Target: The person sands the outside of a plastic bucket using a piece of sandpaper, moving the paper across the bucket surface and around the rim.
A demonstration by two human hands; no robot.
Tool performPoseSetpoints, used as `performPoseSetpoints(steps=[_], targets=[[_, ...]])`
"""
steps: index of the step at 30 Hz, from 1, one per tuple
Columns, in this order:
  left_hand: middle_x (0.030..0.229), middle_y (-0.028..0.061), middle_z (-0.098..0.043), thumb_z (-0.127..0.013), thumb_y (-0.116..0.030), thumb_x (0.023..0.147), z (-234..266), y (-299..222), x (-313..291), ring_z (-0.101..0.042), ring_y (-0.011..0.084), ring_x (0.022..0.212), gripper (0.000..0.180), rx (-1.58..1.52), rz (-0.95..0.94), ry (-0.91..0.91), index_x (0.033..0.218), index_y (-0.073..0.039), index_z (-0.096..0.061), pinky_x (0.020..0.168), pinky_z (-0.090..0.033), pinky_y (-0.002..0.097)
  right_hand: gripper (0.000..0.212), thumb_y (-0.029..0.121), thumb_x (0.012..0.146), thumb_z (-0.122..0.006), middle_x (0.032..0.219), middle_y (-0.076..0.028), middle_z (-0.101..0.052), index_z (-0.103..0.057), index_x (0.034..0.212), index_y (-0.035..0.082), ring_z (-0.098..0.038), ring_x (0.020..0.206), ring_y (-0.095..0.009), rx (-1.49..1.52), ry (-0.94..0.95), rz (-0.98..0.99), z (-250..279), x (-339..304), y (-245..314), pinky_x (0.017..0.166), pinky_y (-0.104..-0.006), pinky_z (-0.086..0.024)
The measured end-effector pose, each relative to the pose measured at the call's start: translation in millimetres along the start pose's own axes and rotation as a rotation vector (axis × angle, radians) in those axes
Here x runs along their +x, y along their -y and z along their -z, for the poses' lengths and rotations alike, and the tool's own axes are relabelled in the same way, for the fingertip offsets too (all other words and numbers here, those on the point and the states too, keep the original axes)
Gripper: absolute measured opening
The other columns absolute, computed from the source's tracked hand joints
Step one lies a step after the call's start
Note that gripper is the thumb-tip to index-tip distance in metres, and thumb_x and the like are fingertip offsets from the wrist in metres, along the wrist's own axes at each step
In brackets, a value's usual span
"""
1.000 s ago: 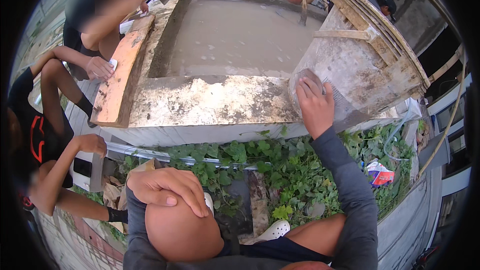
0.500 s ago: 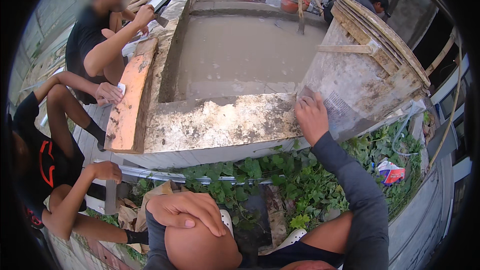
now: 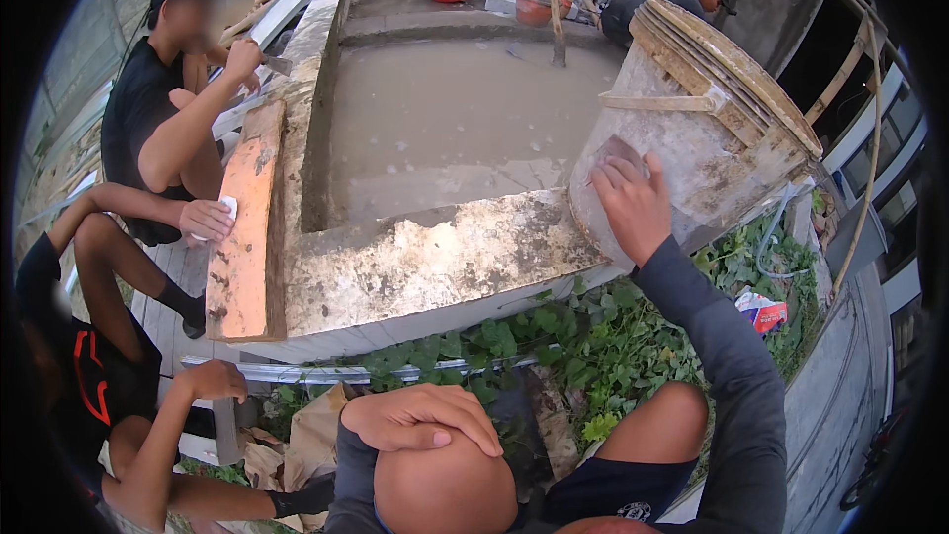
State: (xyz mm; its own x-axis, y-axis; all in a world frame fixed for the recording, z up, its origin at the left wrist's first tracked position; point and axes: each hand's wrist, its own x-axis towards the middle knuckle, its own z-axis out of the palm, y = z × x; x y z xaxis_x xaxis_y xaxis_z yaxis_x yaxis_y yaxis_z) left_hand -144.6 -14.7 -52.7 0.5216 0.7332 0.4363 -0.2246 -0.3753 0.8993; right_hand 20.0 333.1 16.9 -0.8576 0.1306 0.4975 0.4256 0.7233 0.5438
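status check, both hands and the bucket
Left hand on knee. Right hand holding flat piece against bucket. Bucket handle above right hand, not touching it.

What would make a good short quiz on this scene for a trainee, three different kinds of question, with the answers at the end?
1. Multiple choice: what does the person's left hand rest on?
A) The knee
B) The red basin
C) The green leaves

2. True or false: in this view, the orange board lies to the left of the bucket.

3. Short answer: what does the person's right hand hold against the bucket's side?

Key:
1. A.
2. True.
3. A flat brownish piece; the fingers partly cover it, so its exact kind is unclear.
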Motion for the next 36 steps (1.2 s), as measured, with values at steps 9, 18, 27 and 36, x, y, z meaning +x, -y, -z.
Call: performPoseSetpoints(steps=[9,18,27,36], targets=[[0.135,0.0166,-0.069,-0.043,-0.029,0.114,9.8,20.9,-1.8,-0.062,0.0336,0.126,0.045,-0.04,-0.029,-0.024,0.137,-0.001,-0.068,0.11,-0.043,0.0437,0.02,0.012,0.091,-0.065,0.113,-0.001,-0.077,-0.072,0.11,0.01,-0.066,0.123,-0.014,-0.131,0.098,0.146,-36.2,-34.0,17.9,0.115,-0.0444,-0.034],[0.136,0.0163,-0.069,-0.044,-0.029,0.113,21.4,31.1,-4.8,-0.062,0.0324,0.128,0.045,-0.108,0.021,-0.022,0.137,0.0,-0.068,0.113,-0.043,0.0426,0.022,0.008,0.089,-0.064,0.107,-0.009,-0.077,-0.073,0.109,0.006,-0.069,0.117,-0.024,-0.086,0.065,0.177,-25.3,-37.6,14.3,0.12,-0.0504,-0.034],[0.137,0.0181,-0.069,-0.046,-0.022,0.112,16.3,8.4,2.9,-0.063,0.0307,0.129,0.042,-0.112,0.16,-0.019,0.14,0.002,-0.065,0.114,-0.044,0.0439,0.009,0.021,0.095,-0.073,0.081,-0.002,-0.075,-0.075,0.103,0.018,-0.068,0.077,-0.021,0.834,0.185,0.001,100.2,-50.1,59.9,0.087,-0.0398,-0.038],[0.112,0.0125,-0.072,-0.079,-0.031,0.096,22.8,-47.6,106.9,-0.069,0.0258,0.11,0.065,0.698,0.409,-0.398,0.149,-0.002,-0.055,0.098,-0.05,0.0405,0.017,0.025,0.096,-0.078,0.087,-0.002,-0.077,-0.076,0.107,0.012,-0.066,0.076,-0.017,1.394,-0.009,-0.517,127.2,-90.9,64.5,0.086,-0.0331,-0.04]])
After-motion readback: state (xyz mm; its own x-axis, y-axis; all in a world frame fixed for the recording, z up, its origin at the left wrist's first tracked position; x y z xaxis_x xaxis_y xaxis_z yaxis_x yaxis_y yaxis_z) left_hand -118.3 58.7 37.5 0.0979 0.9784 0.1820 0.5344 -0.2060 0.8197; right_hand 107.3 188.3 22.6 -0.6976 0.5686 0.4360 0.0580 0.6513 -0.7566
